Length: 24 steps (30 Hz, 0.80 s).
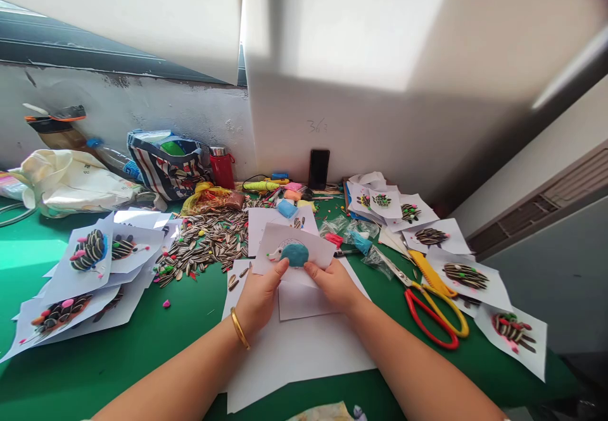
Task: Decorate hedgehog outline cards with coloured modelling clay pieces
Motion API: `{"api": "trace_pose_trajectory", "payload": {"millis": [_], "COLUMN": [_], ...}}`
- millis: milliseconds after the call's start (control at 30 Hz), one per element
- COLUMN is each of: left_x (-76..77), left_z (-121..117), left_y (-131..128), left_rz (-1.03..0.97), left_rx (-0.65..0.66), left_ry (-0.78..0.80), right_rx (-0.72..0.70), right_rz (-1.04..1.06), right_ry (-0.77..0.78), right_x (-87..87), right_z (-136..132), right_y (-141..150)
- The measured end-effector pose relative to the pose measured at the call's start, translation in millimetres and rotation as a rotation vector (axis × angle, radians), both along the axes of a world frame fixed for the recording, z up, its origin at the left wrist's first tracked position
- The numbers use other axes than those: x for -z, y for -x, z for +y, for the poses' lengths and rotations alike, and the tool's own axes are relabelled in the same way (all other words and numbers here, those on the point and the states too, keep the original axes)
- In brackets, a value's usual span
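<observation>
Pinching a white paper sheet (297, 247) with both hands here, thumbs on top and fingers tucked behind it, so the grip is narrow and closed on the paper. The left hand (259, 297) has the sheet's lower left and the right hand (335, 285) its lower right, right at the middle of the frame. A drawn hedgehog on the sheet carries a round teal clay blob (294, 254) on its body. A thin gold bangle (240, 327) sits on the left wrist. Under the hands lies a loose stack of white paper (294, 361) on a green tabletop (118, 339). Up left of the sheet there's a big heap of striped sunflower seeds (204, 240), and paper sheets with seed hedgehogs (90, 250) are fanned out at far left. More seed hedgehog sheets (465, 275) lie at right, beside red-and-yellow-handled scissors (430, 313). A black phone (318, 169) leans against the white wall at the back.
</observation>
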<state>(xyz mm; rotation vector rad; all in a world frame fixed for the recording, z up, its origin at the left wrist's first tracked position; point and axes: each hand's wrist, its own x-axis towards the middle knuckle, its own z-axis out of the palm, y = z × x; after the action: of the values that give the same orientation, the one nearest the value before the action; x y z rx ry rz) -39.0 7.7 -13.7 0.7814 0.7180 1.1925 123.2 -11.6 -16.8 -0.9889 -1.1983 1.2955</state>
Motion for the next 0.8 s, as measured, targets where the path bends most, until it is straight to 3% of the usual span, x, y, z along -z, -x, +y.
{"api": "trace_pose_trajectory", "payload": {"millis": [167,300,400,500,633,800], "left_x": [-3.1,-1.1,1.7,3.9,2.0,0.0], "left_z": [-1,1,1,0,-3,-3], "left_y": [-1,0,1,2,3,3], "left_rz": [-0.068,-0.018,0.059,0.176,0.356,0.446], "left_rx": [0.015,-0.014,-0.008,0.046,0.118,0.171], "left_ry": [0.12,0.119,0.086,0.034,-0.029,-0.098], "right_rx": [-0.04,-0.059,0.058,0.174,0.055,-0.005], "right_rz": [0.005,0.021,-0.011,-0.21,-0.388,-0.294], "right_ry": [-0.014,0.026,0.027,-0.069,-0.067,0.008], "right_x": [4.0,3.9,0.1,-6.7,-14.5,-14.5], "right_z": [-2,0,4,6,4,3], "right_y": [3,-4,-16,-26,-25,-20]}}
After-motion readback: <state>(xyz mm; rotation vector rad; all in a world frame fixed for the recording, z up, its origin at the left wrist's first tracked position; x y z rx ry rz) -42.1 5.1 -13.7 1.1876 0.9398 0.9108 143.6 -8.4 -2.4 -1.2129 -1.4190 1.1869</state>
